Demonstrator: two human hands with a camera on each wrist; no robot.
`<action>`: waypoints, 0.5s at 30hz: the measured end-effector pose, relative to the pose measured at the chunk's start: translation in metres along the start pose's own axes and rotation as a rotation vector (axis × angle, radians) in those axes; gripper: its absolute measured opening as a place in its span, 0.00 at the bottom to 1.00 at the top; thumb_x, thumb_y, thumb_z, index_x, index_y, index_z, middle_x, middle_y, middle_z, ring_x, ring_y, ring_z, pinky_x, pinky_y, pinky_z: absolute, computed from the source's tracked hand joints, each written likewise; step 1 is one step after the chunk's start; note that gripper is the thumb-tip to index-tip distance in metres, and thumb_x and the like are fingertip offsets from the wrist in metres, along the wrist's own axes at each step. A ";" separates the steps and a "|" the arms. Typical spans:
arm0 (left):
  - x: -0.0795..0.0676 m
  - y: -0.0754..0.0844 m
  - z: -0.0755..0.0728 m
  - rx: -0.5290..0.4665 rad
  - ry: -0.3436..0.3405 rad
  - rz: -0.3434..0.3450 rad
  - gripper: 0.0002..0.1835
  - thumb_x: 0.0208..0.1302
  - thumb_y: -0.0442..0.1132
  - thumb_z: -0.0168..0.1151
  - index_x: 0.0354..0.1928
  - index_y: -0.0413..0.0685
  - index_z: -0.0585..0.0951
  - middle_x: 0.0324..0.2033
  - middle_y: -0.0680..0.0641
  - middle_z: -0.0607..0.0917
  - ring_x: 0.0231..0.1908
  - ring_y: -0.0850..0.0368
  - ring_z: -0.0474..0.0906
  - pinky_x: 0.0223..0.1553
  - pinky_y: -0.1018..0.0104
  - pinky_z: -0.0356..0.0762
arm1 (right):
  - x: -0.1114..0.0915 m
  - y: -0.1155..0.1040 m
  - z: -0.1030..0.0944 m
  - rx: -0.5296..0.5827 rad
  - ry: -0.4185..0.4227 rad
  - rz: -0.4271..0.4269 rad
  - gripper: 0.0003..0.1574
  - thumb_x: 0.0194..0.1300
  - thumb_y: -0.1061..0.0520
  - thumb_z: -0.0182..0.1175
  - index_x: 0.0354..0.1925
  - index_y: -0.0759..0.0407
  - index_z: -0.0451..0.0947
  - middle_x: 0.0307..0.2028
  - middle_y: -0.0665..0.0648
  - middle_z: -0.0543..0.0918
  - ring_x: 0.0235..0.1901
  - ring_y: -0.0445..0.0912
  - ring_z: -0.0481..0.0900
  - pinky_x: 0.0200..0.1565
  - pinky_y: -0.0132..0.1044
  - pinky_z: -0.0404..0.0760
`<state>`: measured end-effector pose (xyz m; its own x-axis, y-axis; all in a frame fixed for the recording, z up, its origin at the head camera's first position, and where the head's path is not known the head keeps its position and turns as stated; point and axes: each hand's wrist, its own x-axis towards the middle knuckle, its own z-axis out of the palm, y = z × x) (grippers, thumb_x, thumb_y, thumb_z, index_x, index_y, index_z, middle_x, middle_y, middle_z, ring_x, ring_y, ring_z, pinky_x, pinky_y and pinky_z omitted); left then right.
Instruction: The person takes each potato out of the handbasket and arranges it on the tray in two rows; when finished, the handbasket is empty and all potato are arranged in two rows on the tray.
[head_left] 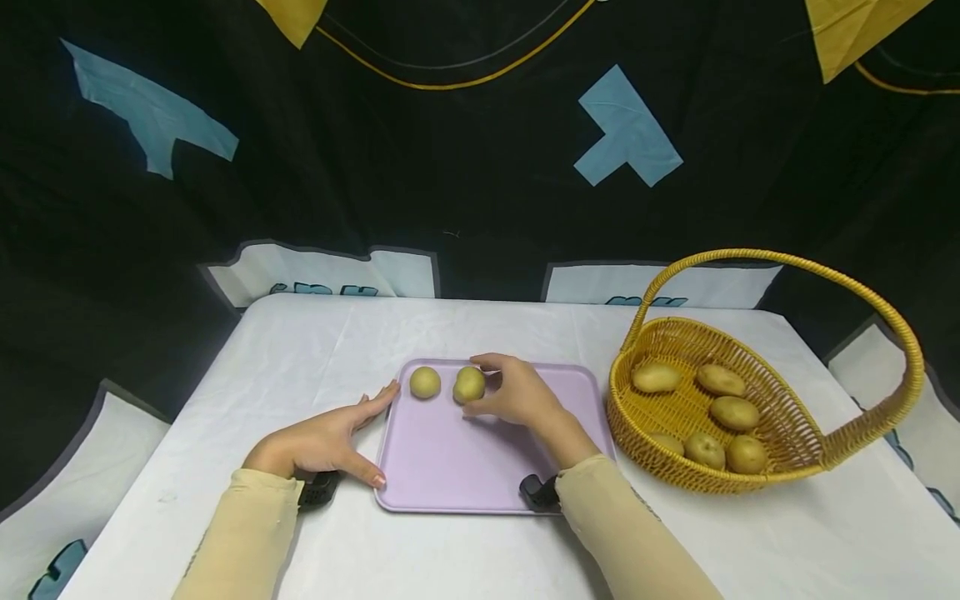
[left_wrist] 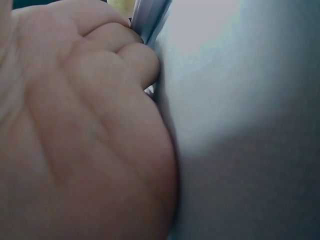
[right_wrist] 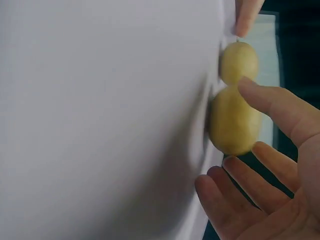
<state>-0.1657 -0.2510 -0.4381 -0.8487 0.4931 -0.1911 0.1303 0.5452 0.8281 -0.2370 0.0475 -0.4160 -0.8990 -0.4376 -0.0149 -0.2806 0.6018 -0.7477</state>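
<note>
A pale purple tray [head_left: 450,475] lies on the white table. Two potatoes are at its far side: one potato [head_left: 425,382] by the far left corner, and a second potato [head_left: 469,384] just right of it. My right hand [head_left: 517,396] has its thumb and index finger at opposite sides of the second potato [right_wrist: 235,122], pinching it low over the tray; the other fingers are spread. My left hand [head_left: 330,437] rests along the tray's left edge, fingers extended and thumb near the front left corner. In the left wrist view its palm [left_wrist: 95,130] fills much of the picture.
Right of the tray stands a yellow woven basket [head_left: 626,425] with a tall arched handle [head_left: 911,358]. Several potatoes [head_left: 735,412] lie in it. A black curtain [head_left: 480,183] with blue patches hangs behind the table [head_left: 322,333].
</note>
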 end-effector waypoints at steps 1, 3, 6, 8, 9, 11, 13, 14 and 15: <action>0.000 0.000 0.000 0.001 0.000 0.001 0.70 0.40 0.45 0.85 0.81 0.46 0.46 0.78 0.38 0.44 0.74 0.30 0.27 0.70 0.33 0.28 | -0.003 0.000 -0.003 0.007 0.005 -0.001 0.46 0.48 0.56 0.81 0.65 0.57 0.77 0.59 0.58 0.81 0.56 0.54 0.79 0.59 0.47 0.76; 0.000 0.000 0.000 0.001 0.003 0.001 0.70 0.40 0.45 0.85 0.80 0.46 0.46 0.78 0.38 0.44 0.74 0.30 0.27 0.70 0.34 0.28 | -0.009 0.001 -0.008 0.019 0.021 -0.003 0.45 0.48 0.56 0.81 0.65 0.56 0.77 0.60 0.57 0.81 0.57 0.54 0.79 0.59 0.48 0.75; -0.001 0.001 0.000 -0.001 0.005 -0.004 0.70 0.40 0.45 0.85 0.80 0.46 0.47 0.78 0.38 0.44 0.74 0.30 0.27 0.70 0.34 0.27 | -0.021 0.001 -0.016 0.045 0.036 -0.004 0.46 0.49 0.55 0.81 0.65 0.55 0.76 0.60 0.57 0.80 0.58 0.54 0.78 0.58 0.49 0.76; -0.001 0.001 0.001 -0.003 0.006 -0.008 0.70 0.40 0.45 0.85 0.81 0.47 0.47 0.78 0.38 0.44 0.74 0.30 0.27 0.70 0.34 0.27 | -0.030 0.001 -0.023 0.067 0.042 -0.018 0.46 0.49 0.54 0.81 0.66 0.55 0.76 0.61 0.57 0.80 0.59 0.55 0.77 0.58 0.50 0.77; -0.001 0.001 0.001 -0.001 0.006 -0.009 0.70 0.40 0.45 0.85 0.81 0.47 0.47 0.78 0.38 0.44 0.74 0.30 0.27 0.70 0.34 0.27 | -0.035 0.001 -0.026 0.080 0.045 -0.023 0.45 0.49 0.54 0.81 0.66 0.55 0.76 0.62 0.57 0.79 0.60 0.55 0.77 0.58 0.50 0.77; -0.001 0.001 0.001 0.004 0.007 -0.008 0.70 0.40 0.45 0.85 0.81 0.47 0.47 0.78 0.37 0.44 0.74 0.30 0.28 0.70 0.34 0.28 | -0.044 0.000 -0.035 0.101 0.054 -0.038 0.45 0.50 0.54 0.81 0.65 0.54 0.77 0.62 0.57 0.79 0.60 0.56 0.77 0.57 0.50 0.78; -0.001 0.001 0.001 0.012 0.010 -0.009 0.70 0.40 0.45 0.85 0.81 0.48 0.47 0.78 0.38 0.45 0.74 0.29 0.28 0.70 0.34 0.28 | -0.052 -0.001 -0.043 0.109 0.068 -0.051 0.44 0.50 0.54 0.80 0.65 0.54 0.77 0.61 0.56 0.80 0.60 0.56 0.77 0.56 0.49 0.79; -0.001 0.001 0.000 0.017 0.012 -0.008 0.70 0.40 0.46 0.85 0.81 0.48 0.47 0.78 0.37 0.45 0.74 0.29 0.29 0.70 0.33 0.28 | -0.055 -0.001 -0.048 0.106 0.075 -0.056 0.43 0.51 0.54 0.80 0.64 0.53 0.78 0.61 0.55 0.80 0.60 0.56 0.77 0.57 0.49 0.79; -0.001 0.001 0.000 0.020 0.014 -0.010 0.70 0.40 0.46 0.85 0.81 0.48 0.47 0.78 0.38 0.45 0.74 0.29 0.29 0.70 0.33 0.29 | -0.058 -0.002 -0.053 0.100 0.082 -0.061 0.42 0.51 0.54 0.80 0.64 0.53 0.78 0.60 0.55 0.80 0.59 0.55 0.77 0.56 0.48 0.79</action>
<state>-0.1644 -0.2513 -0.4370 -0.8571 0.4782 -0.1915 0.1322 0.5636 0.8154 -0.2024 0.1074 -0.3783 -0.9071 -0.4124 0.0839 -0.3040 0.5042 -0.8083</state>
